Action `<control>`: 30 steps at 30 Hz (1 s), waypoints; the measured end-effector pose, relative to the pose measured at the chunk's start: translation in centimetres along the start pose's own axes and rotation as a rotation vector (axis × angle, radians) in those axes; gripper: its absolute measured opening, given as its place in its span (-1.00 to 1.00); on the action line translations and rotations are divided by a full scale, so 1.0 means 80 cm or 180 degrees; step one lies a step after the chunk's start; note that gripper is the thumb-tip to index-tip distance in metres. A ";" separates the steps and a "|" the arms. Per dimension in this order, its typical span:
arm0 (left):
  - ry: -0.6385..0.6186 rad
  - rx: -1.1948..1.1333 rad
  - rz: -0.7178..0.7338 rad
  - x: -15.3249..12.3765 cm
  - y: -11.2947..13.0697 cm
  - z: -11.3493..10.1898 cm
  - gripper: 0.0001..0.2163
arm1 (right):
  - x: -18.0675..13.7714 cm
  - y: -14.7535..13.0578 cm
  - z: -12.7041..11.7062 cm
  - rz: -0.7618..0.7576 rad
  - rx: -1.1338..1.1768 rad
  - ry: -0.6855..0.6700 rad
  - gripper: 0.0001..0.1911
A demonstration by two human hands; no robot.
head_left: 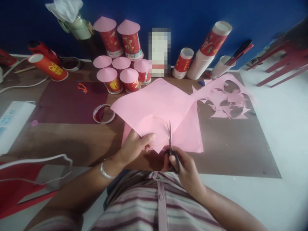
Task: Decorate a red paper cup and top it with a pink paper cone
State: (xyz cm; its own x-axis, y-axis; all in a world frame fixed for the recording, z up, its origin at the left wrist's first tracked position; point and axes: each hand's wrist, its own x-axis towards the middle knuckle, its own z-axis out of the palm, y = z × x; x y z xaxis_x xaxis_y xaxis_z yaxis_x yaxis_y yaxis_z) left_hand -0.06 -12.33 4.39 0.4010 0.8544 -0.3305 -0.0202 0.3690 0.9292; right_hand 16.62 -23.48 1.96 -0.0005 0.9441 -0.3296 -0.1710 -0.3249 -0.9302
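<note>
Pink paper lay folded near the front edge of a brown mat, its lowest corner pinched by the person's left hand. The thumb was pressed on top and the fingers curled beneath. That forearm reached in from the lower left, a silver bangle at the wrist. The right hand came in from the lower right with the wrist bent upward. It was clenched through the handles of black scissors, whose blades pointed away from the body, close together. They rested on the sheet along the right side of a faint drawn circle. A tape roll sat just beside the sheet's left corner. Red cups capped with pink cones clustered at the mat's far edge. A pink offcut riddled with round holes lay toward the far right corner. A white power strip lay off the mat's left edge.
</note>
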 end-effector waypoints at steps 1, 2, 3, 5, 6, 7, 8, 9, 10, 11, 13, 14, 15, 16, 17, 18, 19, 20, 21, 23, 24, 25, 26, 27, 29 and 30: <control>0.0004 -0.0013 -0.0005 0.000 0.000 0.000 -0.74 | 0.000 0.000 0.000 -0.0001 0.0002 0.0001 -0.61; 0.0006 -0.0017 -0.0010 0.000 0.000 0.000 -0.75 | 0.000 -0.001 0.000 -0.0003 -0.0001 0.0004 -0.60; 0.0008 -0.0015 -0.0010 0.000 0.000 -0.001 -0.75 | 0.000 -0.001 0.000 -0.0015 -0.0006 0.0005 -0.60; 0.0001 -0.0010 -0.0013 0.000 -0.002 -0.002 -0.74 | 0.000 0.000 -0.001 -0.0044 -0.0019 0.0000 -0.62; -0.0004 -0.0009 -0.0024 0.000 -0.003 -0.003 -0.73 | 0.000 0.001 -0.002 -0.0049 -0.0028 -0.0008 -0.62; -0.0015 -0.0005 -0.0042 0.000 -0.004 -0.003 -0.71 | 0.000 0.002 -0.003 -0.0048 -0.0035 -0.0025 -0.63; -0.0020 -0.0006 -0.0059 0.000 -0.004 -0.004 -0.70 | -0.001 0.002 -0.003 -0.0047 -0.0042 -0.0047 -0.63; -0.0006 -0.0016 -0.0069 0.000 -0.005 -0.005 -0.70 | -0.001 0.003 -0.004 -0.0045 -0.0049 -0.0064 -0.63; 0.0012 -0.0030 -0.0078 0.000 -0.005 -0.005 -0.71 | -0.001 0.002 -0.005 -0.0042 -0.0062 -0.0075 -0.63; 0.0036 -0.0052 -0.0078 0.000 -0.005 -0.006 -0.72 | 0.000 0.002 -0.005 -0.0041 -0.0079 -0.0080 -0.63; 0.0063 -0.0100 -0.0078 0.000 -0.004 -0.007 -0.74 | 0.000 -0.001 -0.005 -0.0041 -0.0105 -0.0086 -0.63; 0.0058 -0.0120 -0.0080 0.000 -0.004 -0.007 -0.74 | 0.000 -0.002 -0.005 -0.0037 -0.0108 -0.0094 -0.63; 0.0040 -0.0128 -0.0085 -0.001 -0.003 -0.007 -0.74 | 0.001 -0.004 -0.005 -0.0036 -0.0101 -0.0113 -0.62; 0.0016 -0.0132 -0.0084 -0.001 -0.002 -0.008 -0.74 | 0.001 -0.005 -0.005 -0.0031 -0.0096 -0.0130 -0.61; -0.0001 -0.0130 -0.0076 -0.001 -0.002 -0.008 -0.75 | 0.002 -0.006 -0.004 -0.0024 -0.0093 -0.0144 -0.60; -0.0019 -0.0118 -0.0073 -0.001 -0.001 -0.009 -0.75 | 0.002 -0.006 -0.005 -0.0015 -0.0093 -0.0147 -0.59; -0.0029 -0.0106 -0.0070 -0.001 -0.001 -0.009 -0.75 | 0.002 -0.007 -0.005 0.0000 -0.0095 -0.0149 -0.59; -0.0034 -0.0098 -0.0072 -0.001 -0.001 -0.010 -0.75 | 0.002 -0.007 -0.005 0.0019 -0.0097 -0.0148 -0.58; -0.0033 -0.0097 -0.0081 -0.001 -0.002 -0.011 -0.74 | 0.002 -0.008 -0.005 0.0042 -0.0100 -0.0144 -0.58; -0.0030 -0.0105 -0.0121 0.000 -0.005 -0.013 -0.74 | 0.003 -0.010 -0.005 0.0074 -0.0103 -0.0141 -0.57; -0.0034 -0.0120 -0.0138 0.000 -0.006 -0.015 -0.74 | 0.003 -0.011 -0.005 0.0084 -0.0114 -0.0137 -0.56; -0.0037 -0.0137 -0.0144 0.000 -0.008 -0.016 -0.74 | 0.003 -0.012 -0.005 0.0091 -0.0129 -0.0130 -0.55; -0.0039 -0.0151 -0.0150 0.000 -0.010 -0.017 -0.75 | 0.003 -0.014 -0.004 0.0100 -0.0146 -0.0121 -0.55; -0.0033 -0.0157 -0.0153 0.000 -0.011 -0.018 -0.75 | 0.003 -0.015 -0.004 0.0113 -0.0153 -0.0119 -0.54; -0.0028 -0.0138 -0.0164 0.000 -0.014 -0.020 -0.75 | 0.004 -0.017 -0.004 0.0162 -0.0128 -0.0125 -0.54; -0.0030 -0.0118 -0.0167 0.001 -0.015 -0.021 -0.74 | 0.004 -0.018 -0.004 0.0180 -0.0096 -0.0136 -0.54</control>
State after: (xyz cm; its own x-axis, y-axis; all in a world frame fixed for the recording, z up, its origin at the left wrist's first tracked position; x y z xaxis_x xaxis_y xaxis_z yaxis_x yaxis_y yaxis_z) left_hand -1.59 -12.11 2.96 0.4110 0.8300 -0.3770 -0.0327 0.4267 0.9038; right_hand 17.16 -22.74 3.15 -0.0514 0.9255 -0.3753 -0.1397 -0.3788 -0.9149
